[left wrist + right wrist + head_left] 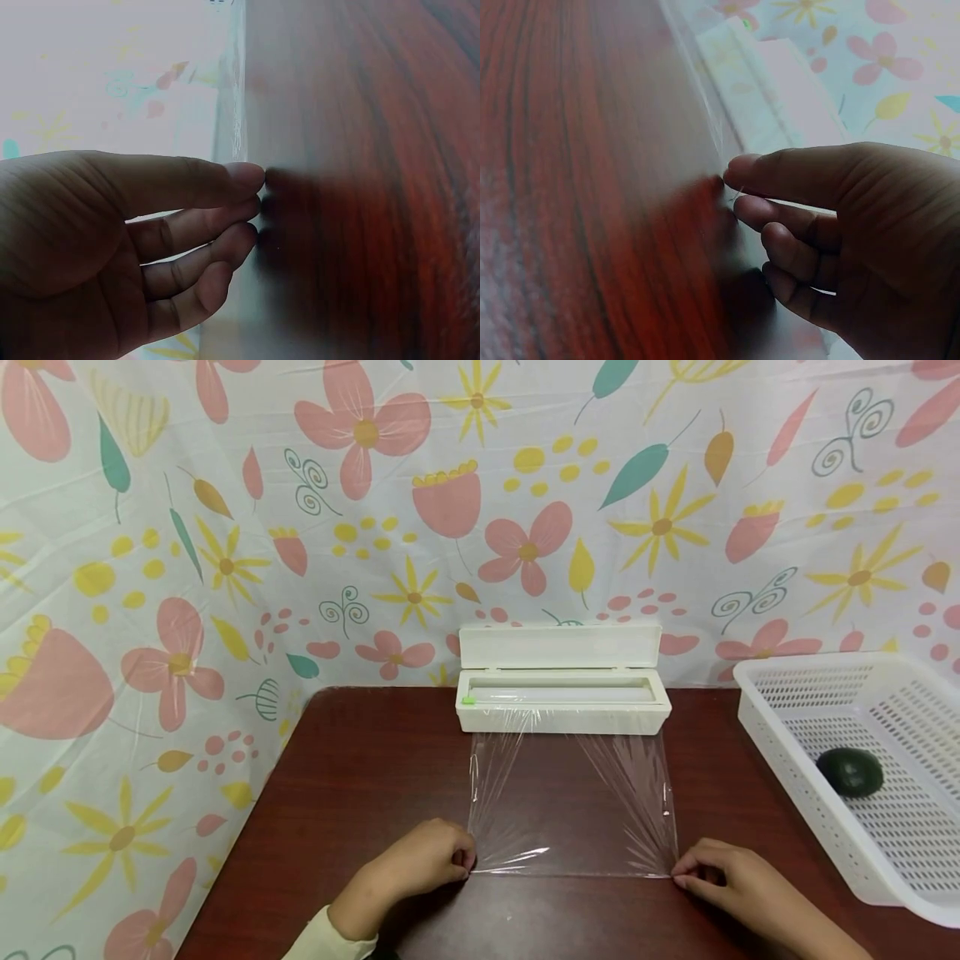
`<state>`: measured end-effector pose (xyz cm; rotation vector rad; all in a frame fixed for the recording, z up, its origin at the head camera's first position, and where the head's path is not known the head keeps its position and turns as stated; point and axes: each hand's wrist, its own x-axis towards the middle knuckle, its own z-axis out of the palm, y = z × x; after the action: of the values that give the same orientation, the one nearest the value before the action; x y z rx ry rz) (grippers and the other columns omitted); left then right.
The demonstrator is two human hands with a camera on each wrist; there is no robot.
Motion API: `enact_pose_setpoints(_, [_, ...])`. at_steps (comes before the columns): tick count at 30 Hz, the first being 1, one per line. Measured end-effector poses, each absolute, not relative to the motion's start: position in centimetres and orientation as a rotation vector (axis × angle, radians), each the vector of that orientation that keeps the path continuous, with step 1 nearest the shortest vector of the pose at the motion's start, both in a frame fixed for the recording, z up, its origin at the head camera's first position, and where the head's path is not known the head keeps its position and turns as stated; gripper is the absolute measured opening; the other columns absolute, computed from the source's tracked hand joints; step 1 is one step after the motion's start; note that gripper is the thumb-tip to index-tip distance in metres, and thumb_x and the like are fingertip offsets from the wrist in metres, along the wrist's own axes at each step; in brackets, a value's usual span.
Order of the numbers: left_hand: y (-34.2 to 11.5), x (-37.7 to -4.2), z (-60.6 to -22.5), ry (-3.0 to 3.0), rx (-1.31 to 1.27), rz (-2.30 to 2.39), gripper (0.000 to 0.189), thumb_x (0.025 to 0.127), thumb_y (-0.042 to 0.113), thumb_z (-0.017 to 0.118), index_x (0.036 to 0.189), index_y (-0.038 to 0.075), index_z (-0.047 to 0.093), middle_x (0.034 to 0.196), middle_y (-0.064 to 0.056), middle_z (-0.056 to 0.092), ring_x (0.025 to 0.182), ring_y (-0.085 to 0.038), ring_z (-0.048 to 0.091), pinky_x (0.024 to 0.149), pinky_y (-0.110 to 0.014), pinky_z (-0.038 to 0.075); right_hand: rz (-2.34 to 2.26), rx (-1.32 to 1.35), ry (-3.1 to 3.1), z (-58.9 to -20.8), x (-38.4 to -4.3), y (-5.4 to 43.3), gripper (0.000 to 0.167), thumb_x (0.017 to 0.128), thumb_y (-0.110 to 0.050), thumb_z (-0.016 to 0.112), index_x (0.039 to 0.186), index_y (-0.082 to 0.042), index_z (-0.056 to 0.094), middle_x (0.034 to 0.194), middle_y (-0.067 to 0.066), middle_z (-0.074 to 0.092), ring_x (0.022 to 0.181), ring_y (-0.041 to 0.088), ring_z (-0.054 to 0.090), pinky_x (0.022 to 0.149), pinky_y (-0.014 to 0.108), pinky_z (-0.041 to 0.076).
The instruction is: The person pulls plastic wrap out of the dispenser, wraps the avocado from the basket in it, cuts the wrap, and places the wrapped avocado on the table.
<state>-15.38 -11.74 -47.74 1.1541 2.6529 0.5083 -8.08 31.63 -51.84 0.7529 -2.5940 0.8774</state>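
Observation:
A sheet of clear plastic wrap runs from a white wrap dispenser box toward the person, stretched close over the dark red table. My left hand pinches the sheet's near left corner between thumb and fingers. At the near right corner, my right hand pinches the film the same way. Creases fan out from both corners. The dispenser's lid stands raised at the back, and a white roll shows inside. A small green tab sits on the box's left front. In the right wrist view, the film's edge meets the thumb tip.
On the right stands a white perforated plastic basket with a dark green, avocado-like oval item in it. Flower-patterned cloth hangs behind and to the left of the table, close behind the dispenser.

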Motion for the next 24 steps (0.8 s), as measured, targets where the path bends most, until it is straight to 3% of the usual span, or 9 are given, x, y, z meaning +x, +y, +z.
enact_pose_setpoints(8, [-11.7,-15.3,-47.8,2.655,1.133,0.507,0.023,0.080,0.010,0.080,0.069,0.022,0.064,0.067,0.018,0.056,0.065,0.005,0.046,0.064,-0.013,0.041,0.883,0.652,-2.617,-51.8,-7.9,31.4,0.039,0.073,0.001,0.084,0.086,-0.032,0.066,0.080,-0.025,0.058,0.069,-0.012,0.049,0.059,0.009,0.037])
enact_pose_setpoints(17, [-11.7,-15.3,-47.8,2.676,1.162,0.522,0.022,0.082,0.011,0.078,0.070,0.022,0.063,0.071,0.017,0.055,0.067,0.004,0.045,0.066,-0.014,0.041,0.776,0.687,-2.503,-51.4,-8.2,31.6,0.045,0.065,0.007,0.087,0.090,-0.028,0.075,0.086,-0.020,0.067,0.080,-0.008,0.060,0.076,0.004,0.042])
enact_pose_setpoints(24, [-11.6,-15.5,-47.5,2.789,1.150,0.577,0.015,0.085,0.015,0.077,0.078,0.022,0.066,0.085,0.011,0.059,0.082,-0.003,0.055,0.079,-0.024,0.051,0.811,0.671,-2.434,-50.6,-8.5,31.3,0.046,0.061,0.011,0.087,0.090,-0.022,0.074,0.095,-0.011,0.066,0.093,-0.005,0.059,0.090,0.001,0.039])
